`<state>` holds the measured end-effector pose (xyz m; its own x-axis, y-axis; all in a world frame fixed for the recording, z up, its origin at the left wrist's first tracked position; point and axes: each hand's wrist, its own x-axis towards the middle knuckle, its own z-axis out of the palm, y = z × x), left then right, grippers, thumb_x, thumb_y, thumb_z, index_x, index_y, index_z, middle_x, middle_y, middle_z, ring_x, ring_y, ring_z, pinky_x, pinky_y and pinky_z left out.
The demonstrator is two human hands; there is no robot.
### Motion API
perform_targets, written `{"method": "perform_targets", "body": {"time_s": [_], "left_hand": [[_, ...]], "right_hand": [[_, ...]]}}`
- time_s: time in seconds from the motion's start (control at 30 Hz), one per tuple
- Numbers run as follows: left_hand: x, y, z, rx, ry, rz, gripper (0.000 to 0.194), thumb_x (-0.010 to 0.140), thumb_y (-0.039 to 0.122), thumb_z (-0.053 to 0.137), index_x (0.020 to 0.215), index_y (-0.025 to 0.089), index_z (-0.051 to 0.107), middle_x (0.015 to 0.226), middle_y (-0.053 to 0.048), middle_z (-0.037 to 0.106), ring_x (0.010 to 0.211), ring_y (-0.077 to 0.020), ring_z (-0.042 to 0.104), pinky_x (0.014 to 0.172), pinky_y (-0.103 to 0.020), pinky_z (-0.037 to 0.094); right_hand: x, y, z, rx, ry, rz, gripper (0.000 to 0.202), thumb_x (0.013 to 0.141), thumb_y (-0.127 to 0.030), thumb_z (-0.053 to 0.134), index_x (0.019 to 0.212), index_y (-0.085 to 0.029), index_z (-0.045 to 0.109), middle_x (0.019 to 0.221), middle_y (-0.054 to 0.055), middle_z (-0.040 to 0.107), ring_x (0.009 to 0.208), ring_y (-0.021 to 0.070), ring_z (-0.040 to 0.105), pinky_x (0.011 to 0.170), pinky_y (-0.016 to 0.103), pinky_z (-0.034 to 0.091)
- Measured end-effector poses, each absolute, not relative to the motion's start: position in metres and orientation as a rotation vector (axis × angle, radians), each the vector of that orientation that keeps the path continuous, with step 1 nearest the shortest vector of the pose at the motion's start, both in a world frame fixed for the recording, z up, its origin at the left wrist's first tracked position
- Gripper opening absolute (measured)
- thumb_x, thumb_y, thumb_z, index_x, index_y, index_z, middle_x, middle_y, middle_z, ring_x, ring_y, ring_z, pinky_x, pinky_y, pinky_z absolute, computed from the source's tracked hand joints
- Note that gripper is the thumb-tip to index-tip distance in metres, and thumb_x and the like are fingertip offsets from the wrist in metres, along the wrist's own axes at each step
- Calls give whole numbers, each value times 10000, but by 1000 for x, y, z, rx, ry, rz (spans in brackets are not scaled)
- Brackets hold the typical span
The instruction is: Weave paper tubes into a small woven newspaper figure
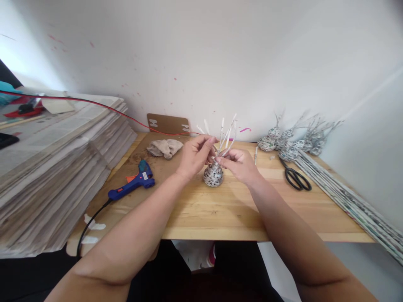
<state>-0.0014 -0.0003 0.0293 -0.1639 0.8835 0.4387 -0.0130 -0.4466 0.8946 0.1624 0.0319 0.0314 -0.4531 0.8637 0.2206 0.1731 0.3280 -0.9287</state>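
Observation:
A small round piece woven from printed paper strips stands upright at the middle of the wooden table. Several thin paper sticks rise and fan out from its narrow neck. My left hand is closed at the left side of the neck, thumb and fingers pinching around the sticks. From the right, my right hand pinches at the same neck, its thumb and forefinger on the paper. The fingertips of both hands nearly meet and partly hide the neck.
A blue glue gun and a crumpled cloth lie left on brown board. Tall newspaper stacks fill the far left. At right are black scissors, several woven pieces and long paper rolls. The table's front edge is near me.

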Motion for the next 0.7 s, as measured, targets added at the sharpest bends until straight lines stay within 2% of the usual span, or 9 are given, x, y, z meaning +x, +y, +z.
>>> {"method": "perform_targets", "body": {"time_s": [0.07, 0.17, 0.27, 0.4, 0.5, 0.6, 0.7], "left_hand": [[-5, 0, 30, 1395, 1052, 1739, 422, 902, 587, 590, 933, 178, 688, 600, 21, 619, 438, -73, 552, 394, -176, 427], [-9, 2, 30, 1363, 1094, 1778, 481, 911, 634, 539, 831, 174, 658, 566, 17, 593, 443, -73, 548, 395, -169, 411], [-13, 5, 28, 1431, 1103, 1690, 484, 875, 626, 597, 734, 164, 632, 561, 5, 592, 481, -88, 560, 447, -191, 458], [-14, 6, 25, 1736, 1215, 1573, 290, 794, 450, 748, 792, 165, 694, 723, -23, 699, 610, -111, 607, 531, -207, 488], [-14, 4, 24, 1968, 1263, 1514, 158, 806, 323, 725, 875, 181, 731, 839, -35, 743, 708, -129, 645, 594, -215, 501], [-14, 2, 25, 2147, 1212, 1503, 107, 824, 251, 670, 884, 179, 722, 865, -41, 744, 793, -152, 662, 711, -258, 538], [-15, 2, 24, 2247, 1203, 1538, 155, 820, 236, 659, 951, 184, 722, 968, -65, 748, 922, -187, 660, 793, -297, 546]], "right_hand": [[162, 35, 31, -905, -1766, 1241, 342, 653, -473, 806, 709, -162, 674, 632, 0, 629, 585, 114, 519, 590, 274, 428], [161, 41, 29, -886, -1674, 1306, 413, 584, -525, 842, 696, -172, 659, 649, 3, 643, 596, 115, 528, 610, 283, 455], [163, 45, 29, -847, -1663, 1317, 461, 567, -564, 849, 711, -178, 642, 629, -15, 615, 587, 110, 508, 601, 278, 445], [166, 49, 28, -788, -1718, 1329, 464, 614, -582, 824, 752, -189, 619, 641, -29, 576, 594, 107, 489, 599, 274, 438], [168, 51, 26, -777, -1728, 1329, 475, 627, -595, 817, 762, -190, 607, 651, -33, 556, 609, 106, 485, 603, 269, 438], [168, 51, 26, -768, -1727, 1338, 496, 614, -605, 826, 763, -185, 607, 649, -36, 549, 616, 105, 492, 609, 266, 444], [168, 51, 26, -748, -1739, 1347, 488, 631, -604, 817, 764, -185, 607, 657, -36, 552, 617, 104, 497, 618, 268, 457]]}}
